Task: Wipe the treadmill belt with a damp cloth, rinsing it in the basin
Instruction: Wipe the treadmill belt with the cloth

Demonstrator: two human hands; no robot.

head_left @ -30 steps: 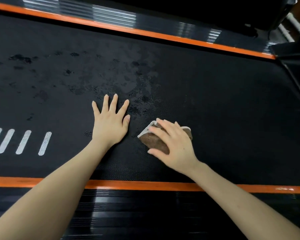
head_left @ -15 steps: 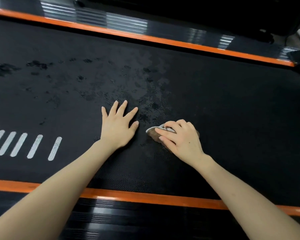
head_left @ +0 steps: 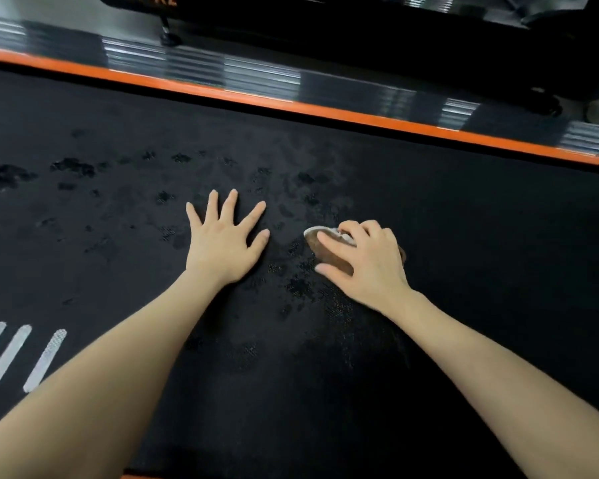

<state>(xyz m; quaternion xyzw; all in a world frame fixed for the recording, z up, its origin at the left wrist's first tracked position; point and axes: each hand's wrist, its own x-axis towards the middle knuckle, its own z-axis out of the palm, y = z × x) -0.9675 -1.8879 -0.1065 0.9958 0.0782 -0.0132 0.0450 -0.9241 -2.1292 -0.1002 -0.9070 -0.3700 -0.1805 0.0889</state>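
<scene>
Damp-spotted treadmill belt (head_left: 471, 236): my left hand (head_left: 223, 245) lies flat as a brace; my right hand (head_left: 365, 262) grips the wiping cloth (head_left: 328, 254).

2 bare forearms (head_left: 111, 375) (hands (head_left: 222, 247) likewise bare)

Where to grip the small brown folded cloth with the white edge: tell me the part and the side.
Come from above: the brown folded cloth lies flat on the black treadmill belt, leaving nothing to get under. Palm on top, fingers curled over its far white edge, thumb at the near edge, as the right hand holds it.
</scene>
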